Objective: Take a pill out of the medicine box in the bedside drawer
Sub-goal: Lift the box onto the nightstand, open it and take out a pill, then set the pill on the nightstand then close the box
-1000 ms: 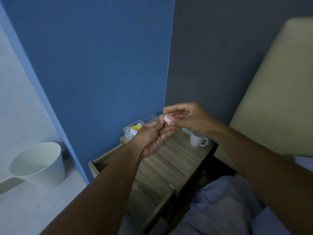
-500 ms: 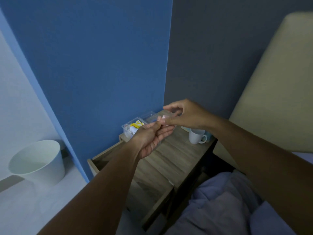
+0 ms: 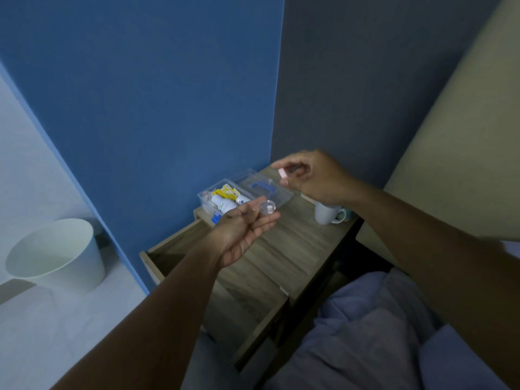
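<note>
My left hand (image 3: 244, 232) is palm up over the bedside table and holds a small clear round pill case (image 3: 268, 207) at its fingertips, with a white pill (image 3: 270, 208) inside. My right hand (image 3: 315, 175) hovers up and to the right, apart from the left, pinching a small pink cap (image 3: 282, 173). The clear medicine box (image 3: 206, 197) stands on the table's back left corner with bottles and a yellow packet inside. Its clear lid (image 3: 281, 197) with a blue handle lies beside it. Below my left forearm, the drawer (image 3: 168, 249) is pulled out.
A white mug (image 3: 326, 216) stands on the wooden table top (image 3: 295, 249) under my right wrist. A white bin (image 3: 56, 254) sits on the floor at left. A blue blanket (image 3: 380, 319) and a beige headboard (image 3: 450, 164) are at right.
My hands were together around the pink-capped case. The right hand has pulled away up and to the right with the pink cap, uncovering the clear case and pill in my left hand.
</note>
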Available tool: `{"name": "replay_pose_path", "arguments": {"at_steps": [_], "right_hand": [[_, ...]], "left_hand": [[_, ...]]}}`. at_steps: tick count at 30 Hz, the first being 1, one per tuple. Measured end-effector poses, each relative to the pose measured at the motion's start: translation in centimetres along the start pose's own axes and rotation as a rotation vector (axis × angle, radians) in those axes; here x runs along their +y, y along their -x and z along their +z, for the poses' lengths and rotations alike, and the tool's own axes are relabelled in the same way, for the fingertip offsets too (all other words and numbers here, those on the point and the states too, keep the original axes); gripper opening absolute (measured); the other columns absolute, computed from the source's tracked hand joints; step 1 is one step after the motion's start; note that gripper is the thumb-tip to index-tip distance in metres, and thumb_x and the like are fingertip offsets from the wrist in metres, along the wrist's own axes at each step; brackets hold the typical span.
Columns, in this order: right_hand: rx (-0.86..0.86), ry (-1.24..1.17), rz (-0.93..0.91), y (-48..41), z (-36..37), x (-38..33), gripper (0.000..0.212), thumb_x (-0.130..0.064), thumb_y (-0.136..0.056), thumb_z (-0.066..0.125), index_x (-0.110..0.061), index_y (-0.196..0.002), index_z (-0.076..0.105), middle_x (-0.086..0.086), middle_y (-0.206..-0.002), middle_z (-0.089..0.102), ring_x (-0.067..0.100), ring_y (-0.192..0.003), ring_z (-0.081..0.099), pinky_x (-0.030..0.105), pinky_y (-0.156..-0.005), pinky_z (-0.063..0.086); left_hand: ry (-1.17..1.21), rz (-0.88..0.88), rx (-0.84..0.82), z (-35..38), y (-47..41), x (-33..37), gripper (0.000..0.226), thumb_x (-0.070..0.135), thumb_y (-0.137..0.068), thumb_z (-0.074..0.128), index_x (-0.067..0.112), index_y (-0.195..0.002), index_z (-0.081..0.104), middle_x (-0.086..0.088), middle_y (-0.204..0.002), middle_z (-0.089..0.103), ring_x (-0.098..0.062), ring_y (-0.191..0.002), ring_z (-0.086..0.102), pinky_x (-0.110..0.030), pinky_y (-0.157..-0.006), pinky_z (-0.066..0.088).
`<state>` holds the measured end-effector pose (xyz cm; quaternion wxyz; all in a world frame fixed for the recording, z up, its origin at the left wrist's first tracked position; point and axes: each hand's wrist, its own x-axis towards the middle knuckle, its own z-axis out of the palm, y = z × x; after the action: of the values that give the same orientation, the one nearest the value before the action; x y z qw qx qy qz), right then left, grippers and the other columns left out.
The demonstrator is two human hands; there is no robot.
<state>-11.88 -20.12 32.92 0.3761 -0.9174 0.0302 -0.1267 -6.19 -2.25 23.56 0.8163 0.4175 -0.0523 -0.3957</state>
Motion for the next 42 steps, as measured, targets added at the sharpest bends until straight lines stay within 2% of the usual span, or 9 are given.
{"name": "replay_pose_path", "arguments": {"at_steps": [3, 10, 13, 16, 20, 26, 29, 34, 42], "right_hand": [[0.059, -0.064, 0.09, 0.8, 1.7, 2.6, 0.026, -0.02, -0.078, 0.083, -0.029, -0.101, 0.074, -0.002, -0.097, 0.076, 0.018, -0.09, 0.073, 0.039, -0.091, 0.059], [0.22, -0.13, 0.283, 2.5, 7.3, 9.7, 0.026, -0.018, -0.07, 0.087, -0.026, -0.066, 0.063, -0.002, -0.076, 0.074, 0.006, -0.072, 0.07, 0.02, -0.068, 0.053], [0.255, -0.109, 0.315, 3.7, 9.6, 13.3, 0.028, -0.016, -0.069, 0.086, -0.021, -0.058, 0.061, 0.007, -0.072, 0.073, 0.023, -0.07, 0.071, 0.032, -0.065, 0.055], [0.26, -0.159, 0.397, 4.9, 11.7, 16.9, 0.025, -0.019, -0.07, 0.084, -0.01, -0.061, 0.063, 0.012, -0.073, 0.073, 0.032, -0.073, 0.072, 0.043, -0.07, 0.058], [0.273, -0.187, 0.474, 6.5, 13.7, 20.3, 0.015, -0.011, -0.072, 0.081, -0.011, -0.065, 0.068, 0.009, -0.081, 0.076, 0.033, -0.081, 0.073, 0.044, -0.078, 0.059], [0.275, -0.024, 0.505, 7.9, 15.3, 22.0, 0.024, -0.004, -0.073, 0.078, -0.011, -0.096, 0.074, 0.005, -0.099, 0.075, 0.023, -0.095, 0.071, 0.038, -0.084, 0.058], [0.312, -0.016, 0.52, 8.4, 15.7, 22.6, 0.038, -0.005, -0.077, 0.079, -0.009, -0.114, 0.07, 0.005, -0.111, 0.072, 0.023, -0.105, 0.068, 0.036, -0.092, 0.055], [0.342, -0.157, 0.565, 8.9, 16.3, 23.7, 0.043, -0.003, -0.077, 0.078, -0.015, -0.117, 0.069, -0.003, -0.114, 0.071, 0.016, -0.112, 0.065, 0.022, -0.092, 0.049], [0.378, -0.224, 0.578, 9.1, 16.8, 24.5, 0.047, -0.002, -0.075, 0.079, -0.026, -0.115, 0.071, -0.004, -0.119, 0.071, 0.016, -0.116, 0.065, 0.041, -0.101, 0.053]], "left_hand": [[-0.024, -0.026, 0.026, -0.9, -0.9, -0.7, 0.031, 0.013, -0.102, 0.043, 0.002, -0.128, 0.056, -0.023, -0.121, 0.066, -0.026, -0.098, 0.073, -0.035, -0.09, 0.056], [-0.344, -0.019, 0.099, -4.0, -3.7, -3.8, 0.045, 0.003, -0.081, 0.074, 0.002, -0.124, 0.062, -0.012, -0.112, 0.071, -0.024, -0.11, 0.068, -0.039, -0.102, 0.051], [-0.466, -0.023, 0.136, -5.1, -5.4, -5.3, 0.036, 0.006, -0.077, 0.078, 0.006, -0.112, 0.068, -0.016, -0.119, 0.069, -0.03, -0.115, 0.065, -0.044, -0.104, 0.049], [-0.639, 0.001, 0.121, -6.3, -7.3, -6.8, 0.029, 0.011, -0.078, 0.079, 0.008, -0.106, 0.072, -0.011, -0.116, 0.071, -0.024, -0.11, 0.068, -0.038, -0.096, 0.055], [-0.965, 0.098, 0.098, -7.6, -10.0, -8.6, 0.029, 0.017, -0.081, 0.077, 0.005, -0.107, 0.073, -0.001, -0.102, 0.074, 0.008, -0.079, 0.067, -0.004, -0.067, 0.049], [-1.371, 0.216, -0.11, -8.7, -12.9, -11.0, 0.033, 0.03, -0.096, 0.055, 0.014, -0.124, 0.064, -0.004, -0.123, 0.067, -0.014, -0.11, 0.062, -0.034, -0.096, 0.05], [-1.429, 0.151, -0.145, -8.5, -14.3, -12.2, 0.039, 0.038, -0.097, 0.048, 0.019, -0.129, 0.059, -0.001, -0.131, 0.061, -0.014, -0.119, 0.055, -0.036, -0.101, 0.045], [-1.447, 0.137, -0.12, -8.7, -15.7, -13.7, 0.042, 0.039, -0.097, 0.047, 0.022, -0.136, 0.051, -0.002, -0.14, 0.051, -0.018, -0.128, 0.045, -0.032, -0.101, 0.037], [-1.458, 0.048, -0.046, -8.9, -15.7, -15.4, 0.058, 0.047, -0.095, 0.047, 0.028, -0.148, 0.034, -0.005, -0.162, 0.023, -0.028, -0.15, 0.011, -0.044, -0.118, 0.015]]}}
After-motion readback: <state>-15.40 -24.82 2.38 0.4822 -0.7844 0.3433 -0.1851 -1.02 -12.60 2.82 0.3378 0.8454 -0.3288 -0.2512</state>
